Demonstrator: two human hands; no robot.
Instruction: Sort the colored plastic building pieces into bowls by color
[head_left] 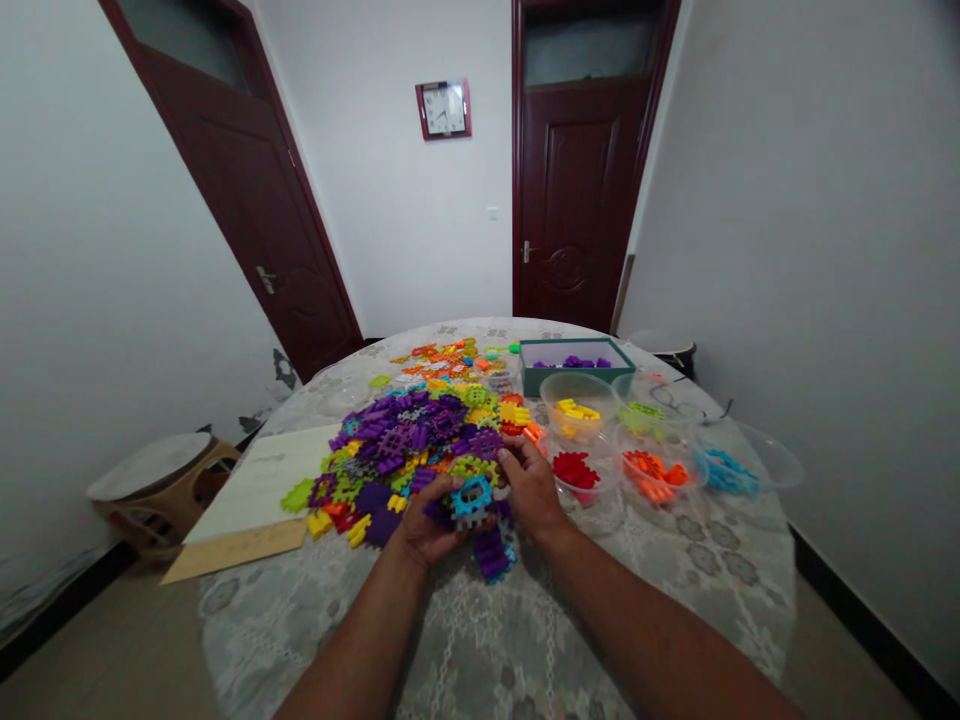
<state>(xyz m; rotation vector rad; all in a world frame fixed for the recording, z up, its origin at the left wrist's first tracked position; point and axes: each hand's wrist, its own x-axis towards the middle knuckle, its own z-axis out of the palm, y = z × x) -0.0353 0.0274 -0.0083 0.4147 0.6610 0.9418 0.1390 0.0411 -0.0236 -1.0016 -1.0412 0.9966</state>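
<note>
My left hand (433,525) is closed around the left side of a joined cluster of plastic gear toy pieces, with a blue gear (471,500) facing me. On the cluster's right side, my right hand (531,487) has its fingers bent against the gears; its fingertips are partly hidden. A purple block (491,555) hangs or lies just below the cluster; I cannot tell if it is joined. Right behind my hands spreads a big heap of gear pieces (397,425), mostly purple, with green, yellow, orange and blue among them.
Clear bowls to the right hold yellow (577,412), red (575,470), orange (654,474), green (645,420) and blue pieces (729,472). Behind them stands a green-edged box (536,380) with purple pieces. Orange pieces (442,360) lie at the back. A pale board (255,480) lies left.
</note>
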